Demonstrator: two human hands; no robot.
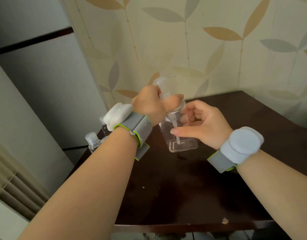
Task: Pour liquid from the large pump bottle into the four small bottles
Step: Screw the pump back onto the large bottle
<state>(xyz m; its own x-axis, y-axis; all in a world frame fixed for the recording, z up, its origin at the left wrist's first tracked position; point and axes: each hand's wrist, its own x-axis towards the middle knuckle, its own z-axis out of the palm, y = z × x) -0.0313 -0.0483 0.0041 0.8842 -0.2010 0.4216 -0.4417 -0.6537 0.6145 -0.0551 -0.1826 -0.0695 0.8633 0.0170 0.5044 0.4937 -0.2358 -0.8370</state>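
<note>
While the large pump bottle stands on the dark table right between the two hands, the left hand is curled tight around its pump collar at the neck, so my guess is the top is being screwed on or off, can't tell which. The right hand is loosely half open around the right side of the bottle body, thumb laid across the front and fingers curved round the far side, steadying it more than squeezing. Bottle looks almost empty to me: clear all the way down, dip tube visible to the bottom, maybe a thin film of liquid there, hard to say. Just beyond the left wrist sit the small bottles; one capped one shows clearly and bits of two more peek out behind the wristband, a fourth I can't see at all. The clear one has its cap on, and whether it's full is tough to call since everything is transparent. So judging from the empty-looking big bottle and the capped small one, pouring may be mostly done, but I honestly can't confirm that.
</note>
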